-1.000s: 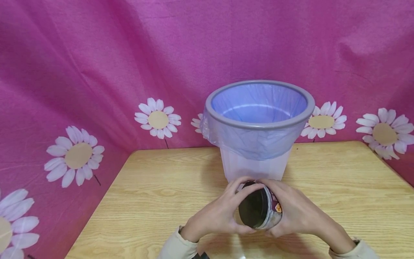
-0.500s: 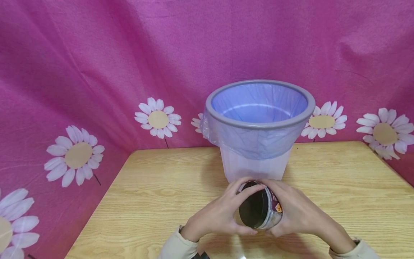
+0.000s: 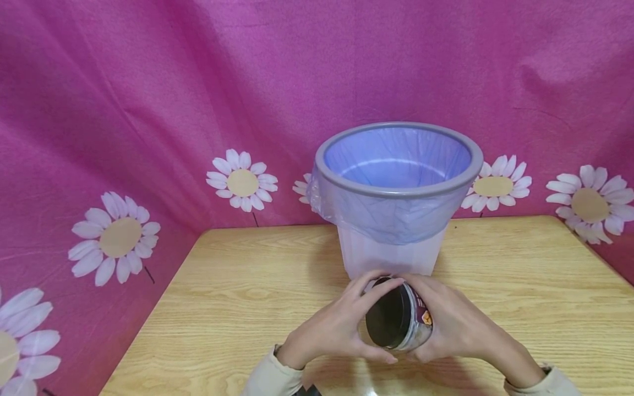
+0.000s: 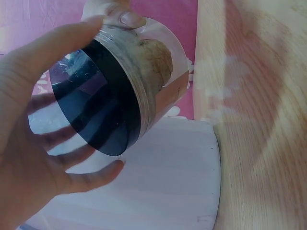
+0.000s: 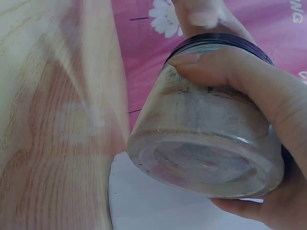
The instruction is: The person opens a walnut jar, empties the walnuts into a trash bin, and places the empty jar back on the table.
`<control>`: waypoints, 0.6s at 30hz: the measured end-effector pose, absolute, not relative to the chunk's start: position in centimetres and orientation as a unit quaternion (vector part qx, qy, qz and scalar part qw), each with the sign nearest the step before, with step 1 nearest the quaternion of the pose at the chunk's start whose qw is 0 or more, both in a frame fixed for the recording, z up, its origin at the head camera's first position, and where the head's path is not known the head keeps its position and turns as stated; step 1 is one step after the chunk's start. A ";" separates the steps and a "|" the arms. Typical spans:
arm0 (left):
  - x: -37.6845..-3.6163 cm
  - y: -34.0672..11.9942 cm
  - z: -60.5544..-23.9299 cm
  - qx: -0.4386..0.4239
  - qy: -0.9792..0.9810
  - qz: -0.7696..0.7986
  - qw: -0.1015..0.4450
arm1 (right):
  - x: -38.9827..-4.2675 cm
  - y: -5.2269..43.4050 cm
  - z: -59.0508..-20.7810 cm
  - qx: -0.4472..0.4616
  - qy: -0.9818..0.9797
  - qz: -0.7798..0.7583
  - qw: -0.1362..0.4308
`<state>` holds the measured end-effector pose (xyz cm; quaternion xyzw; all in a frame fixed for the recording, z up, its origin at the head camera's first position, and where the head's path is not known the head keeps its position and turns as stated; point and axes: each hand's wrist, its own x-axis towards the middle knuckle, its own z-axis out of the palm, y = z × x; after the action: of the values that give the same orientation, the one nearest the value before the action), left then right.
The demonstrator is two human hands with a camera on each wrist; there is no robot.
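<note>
A clear jar (image 3: 421,330) with a dark lid (image 3: 388,316) and a maroon label is held between both hands above the table, tipped on its side with the lid facing left. My left hand (image 3: 332,330) curves its fingers and thumb around the lid's edge. Around the jar's body my right hand (image 3: 453,319) is wrapped, its thumb (image 5: 211,69) lying along the side just below the lid. The jar's round base (image 5: 206,165) faces the right wrist camera. Something brown and lumpy (image 4: 156,62) shows on the jar's side in the left wrist view.
Just beyond the hands stands a white bin (image 3: 391,256) with a grey rim (image 3: 398,192) and a bluish plastic liner (image 3: 396,217) folded over it. The wooden table (image 3: 238,297) meets a pink daisy-printed cloth (image 3: 267,71) at the back and sides.
The left thumb tip has shifted slightly down and right away from the lid, and the index fingertip has slid a little along its edge. The right hand and jar look nearly still.
</note>
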<state>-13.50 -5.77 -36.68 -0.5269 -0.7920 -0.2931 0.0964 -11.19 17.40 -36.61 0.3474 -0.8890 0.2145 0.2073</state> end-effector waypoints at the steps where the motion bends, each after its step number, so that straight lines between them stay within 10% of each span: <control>1: -13.6 -5.7 -36.7 -0.534 -0.786 -0.294 0.099 | -11.2 17.4 -36.6 0.347 -0.889 0.214 0.208; 18: -13.1 -5.9 -36.6 -0.487 -0.824 -0.277 0.082 | -11.3 17.5 -36.6 0.347 -0.889 0.219 0.203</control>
<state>-13.14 -5.86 -36.56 -0.4873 -0.8242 -0.2766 0.0818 -11.26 17.45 -36.61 0.3472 -0.8889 0.2194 0.2027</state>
